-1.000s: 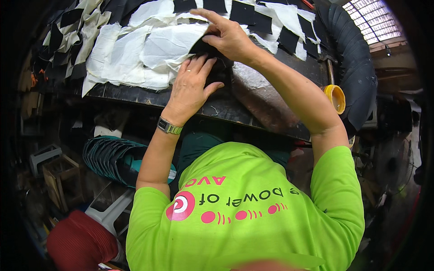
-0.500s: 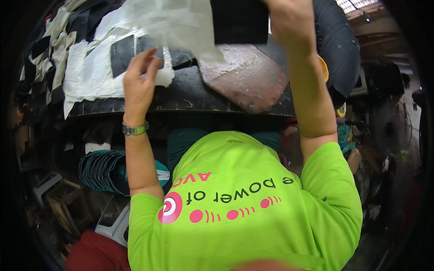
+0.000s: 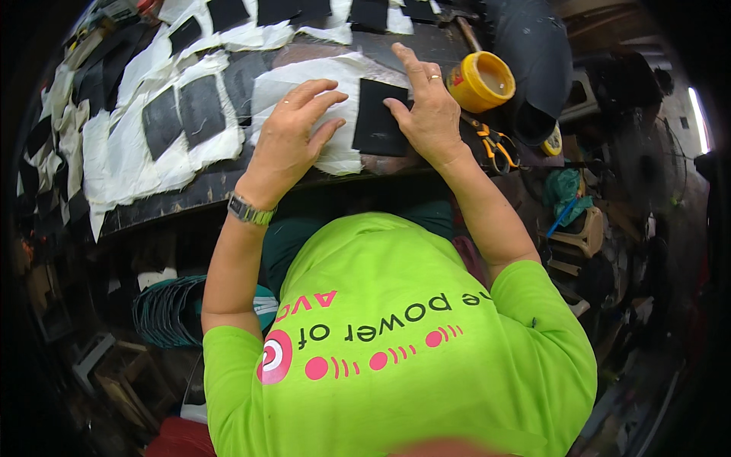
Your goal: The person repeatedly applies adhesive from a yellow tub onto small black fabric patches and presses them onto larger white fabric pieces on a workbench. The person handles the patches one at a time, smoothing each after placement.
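Observation:
A flat black rectangular piece (image 3: 373, 126) lies at the right edge of a thin white cloth (image 3: 335, 70) near the table's front. My right hand (image 3: 432, 118) rests at the black piece's right side, thumb on its surface and index finger stretched away from me. Its fingers are apart. My left hand (image 3: 293, 145) is over the white cloth's left part, fingers spread and a little bent, gripping nothing. Whether its palm touches the cloth is hidden. Under the cloth a worn, reddish-grey slab (image 3: 384, 164) shows at the edges.
Left and behind, dark patches (image 3: 202, 110) lie on white cloth sheets. To the right stand a yellow tub (image 3: 481, 82) and orange-handled scissors (image 3: 496, 145), with a hammer (image 3: 467, 34) beyond. A big dark rounded form (image 3: 529, 65) borders the table's right side.
The white cloth has come down onto the slab, and the black piece now lies nearer me. Both hands have moved closer together. The view has shifted, bringing the tub and scissors into sight.

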Demonstrator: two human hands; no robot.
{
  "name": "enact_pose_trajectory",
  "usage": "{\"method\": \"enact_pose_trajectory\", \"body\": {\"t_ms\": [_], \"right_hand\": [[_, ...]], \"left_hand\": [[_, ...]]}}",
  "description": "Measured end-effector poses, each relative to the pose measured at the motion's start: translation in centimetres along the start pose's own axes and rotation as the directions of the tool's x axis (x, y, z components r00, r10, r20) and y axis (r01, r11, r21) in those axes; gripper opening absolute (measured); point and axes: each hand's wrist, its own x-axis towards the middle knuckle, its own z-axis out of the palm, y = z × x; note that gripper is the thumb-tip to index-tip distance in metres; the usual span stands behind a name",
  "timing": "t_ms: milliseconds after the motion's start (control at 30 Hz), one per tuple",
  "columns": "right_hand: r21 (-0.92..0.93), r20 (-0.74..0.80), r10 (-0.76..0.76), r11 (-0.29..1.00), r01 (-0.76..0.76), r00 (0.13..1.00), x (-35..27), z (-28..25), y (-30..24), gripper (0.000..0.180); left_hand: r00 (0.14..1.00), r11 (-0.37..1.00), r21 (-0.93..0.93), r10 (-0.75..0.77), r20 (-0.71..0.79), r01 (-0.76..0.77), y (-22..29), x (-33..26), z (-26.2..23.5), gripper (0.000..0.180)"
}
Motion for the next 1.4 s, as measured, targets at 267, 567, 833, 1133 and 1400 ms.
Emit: {"method": "enact_pose_trajectory", "body": {"t_ms": [267,567,833,1133,1400], "right_hand": [[-0.567,0.096,-0.040,0.819,0.087,0.995,3.2,-9.5,7.8,0.045],[-0.573,-0.209,-0.167,0.820,0.018,0.964,4.7,-11.3,8.4,0.041],[-0.405,0.085,-0.106,0.905,0.132,0.991,0.8,-12.6,3.0,0.032],[0.200,0.356,-0.269,0.957,0.209,0.895,4.8,3.5,6.5,0.053],[-0.155,0.438,-0.238,0.930,0.334,0.867,4.5,5.6,8.3,0.052]], "left_hand": [[0.994,0.977,0.208,0.014,0.109,-0.037,-3.2,1.5,3.2,0.048],[0.975,0.911,0.410,-0.051,0.218,-0.044,-4.9,5.4,3.3,0.041],[0.988,0.873,0.487,-0.067,0.137,-0.009,-5.8,5.7,4.0,0.037],[0.996,0.965,0.260,-0.063,0.055,0.047,-8.0,6.0,3.9,0.038],[0.997,0.876,0.477,-0.062,-0.046,0.077,-7.6,5.3,3.8,0.041]]}}
